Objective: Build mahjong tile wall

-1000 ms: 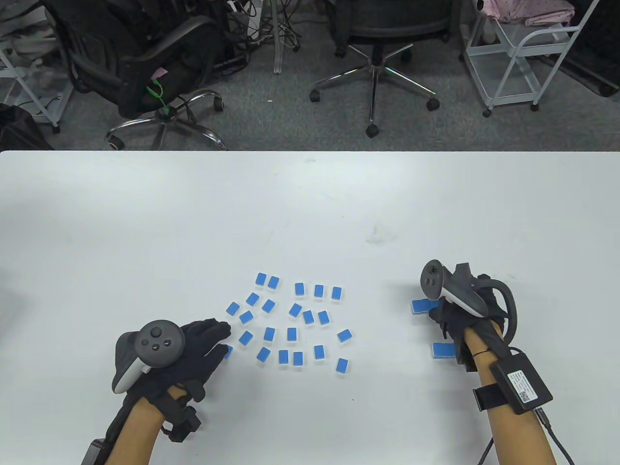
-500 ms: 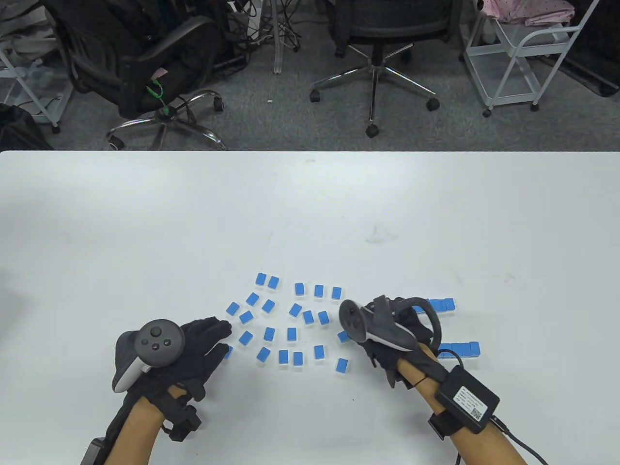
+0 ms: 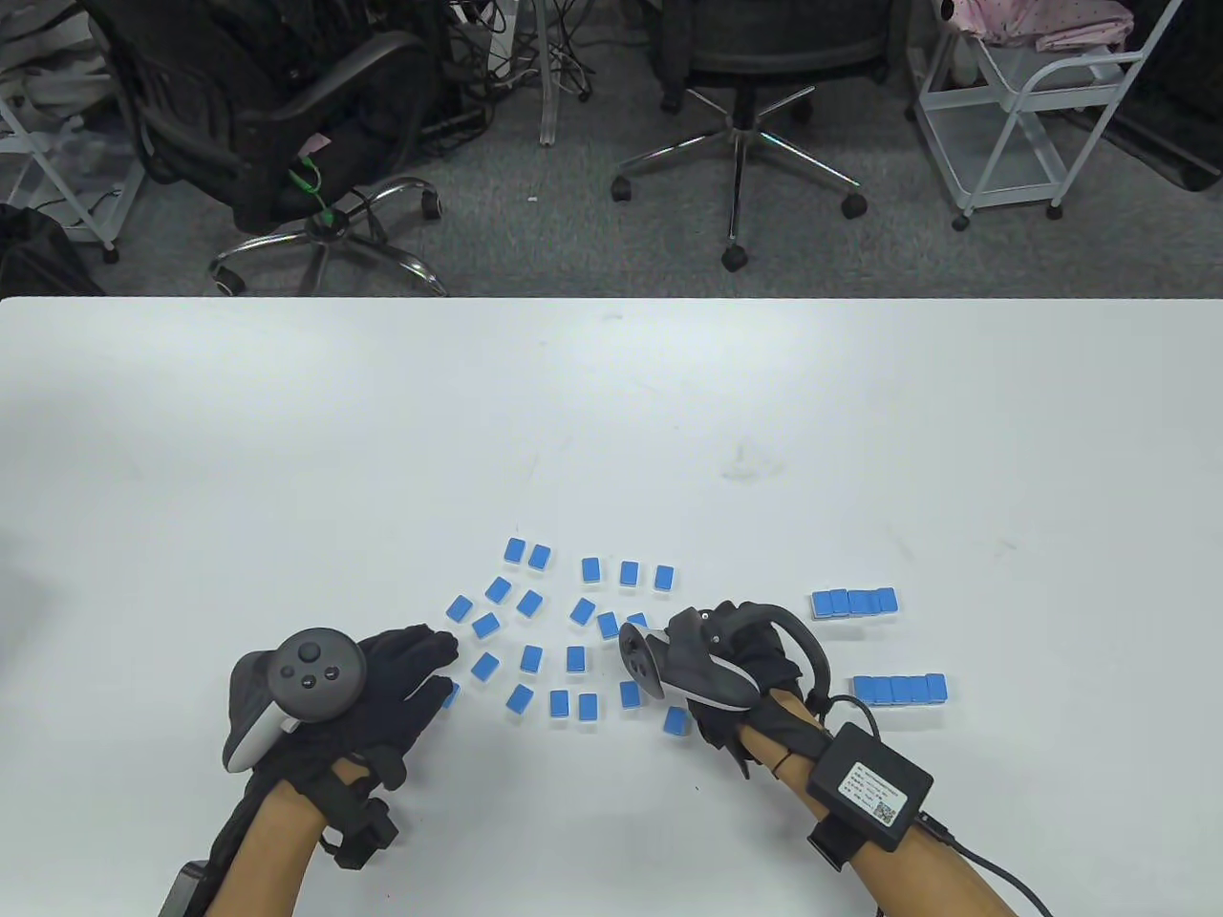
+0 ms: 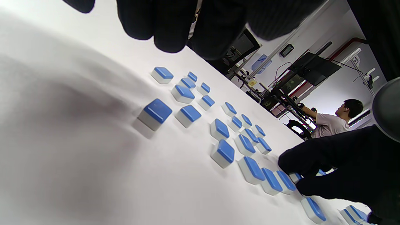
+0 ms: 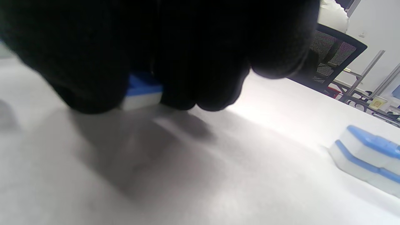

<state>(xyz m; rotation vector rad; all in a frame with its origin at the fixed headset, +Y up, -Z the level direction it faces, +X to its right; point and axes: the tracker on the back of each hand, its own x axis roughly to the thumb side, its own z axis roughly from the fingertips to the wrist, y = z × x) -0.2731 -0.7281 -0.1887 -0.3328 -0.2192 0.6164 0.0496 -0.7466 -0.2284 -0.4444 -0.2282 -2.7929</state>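
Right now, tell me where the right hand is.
In the table view the right hand is at the right edge of the scattered tiles, left of the two finished tile rows, fingers on one tile.

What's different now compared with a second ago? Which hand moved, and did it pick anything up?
The right hand swung left, away from the two finished rows, into the loose tiles. Its fingers now close around one blue tile, still on the table. The left hand stayed resting at the scatter's left edge; both rows stayed put.
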